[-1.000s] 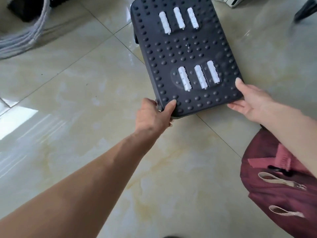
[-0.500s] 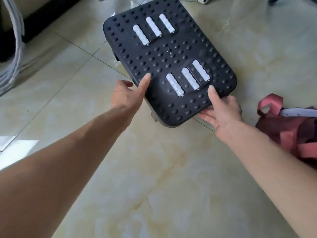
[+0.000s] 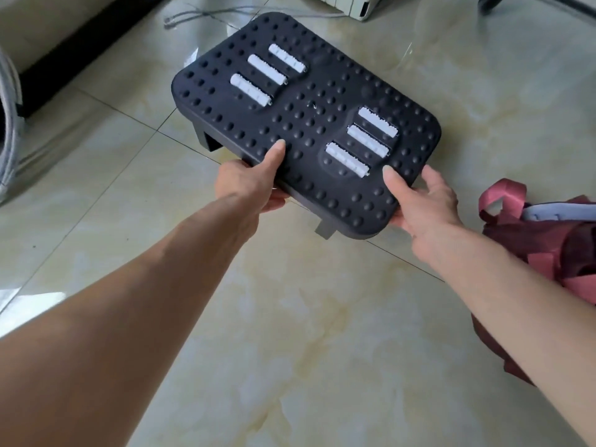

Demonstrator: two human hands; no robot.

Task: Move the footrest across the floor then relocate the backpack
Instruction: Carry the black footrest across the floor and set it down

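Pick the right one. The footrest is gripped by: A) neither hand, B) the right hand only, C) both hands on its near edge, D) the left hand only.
C: the left hand and the right hand each clamp the near edge of the footrest, thumbs on its studded top.

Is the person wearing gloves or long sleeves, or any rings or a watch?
No gloves. The left hand and the right hand are both bare, with short, plain nails on the thumbs. No ring shows on the fingers that can be seen, and neither wrist has a watch or bracelet. Both forearms are uncovered right down to the bottom edge of the picture, so no sleeve shows.
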